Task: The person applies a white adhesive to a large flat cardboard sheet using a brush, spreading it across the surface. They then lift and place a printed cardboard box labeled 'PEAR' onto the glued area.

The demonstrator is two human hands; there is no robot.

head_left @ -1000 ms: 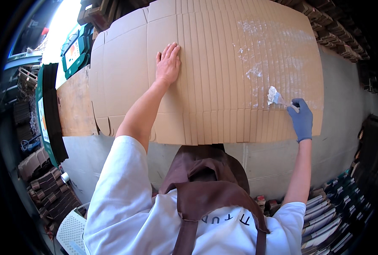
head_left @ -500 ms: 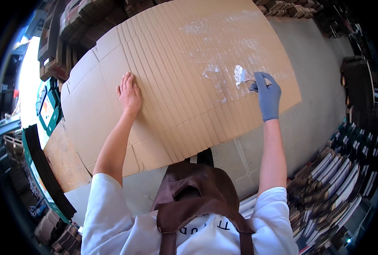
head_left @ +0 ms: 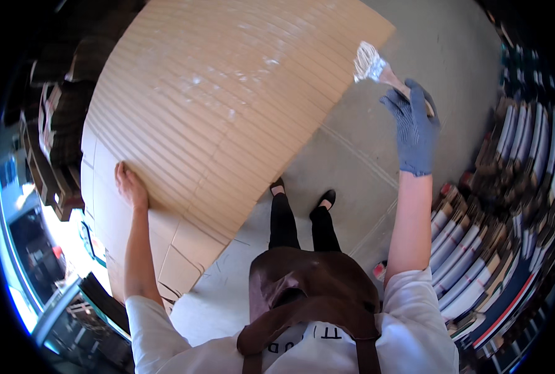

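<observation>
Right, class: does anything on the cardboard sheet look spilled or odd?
Yes. Shiny wet streaks smear the cardboard near its far end. The gloved right hand holds a brush off its edge.

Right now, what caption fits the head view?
Bare left hand steadies cardboard sheet; gloved right hand lifts brush.

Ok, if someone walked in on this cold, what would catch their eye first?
Most striking is the big flattened cardboard sheet filling the upper left, with wet shiny streaks near its top. The bare left hand presses flat on its lower left edge. At the upper right, the right hand in a blue glove holds a wet paintbrush above the grey floor, just off the sheet's edge.
</observation>
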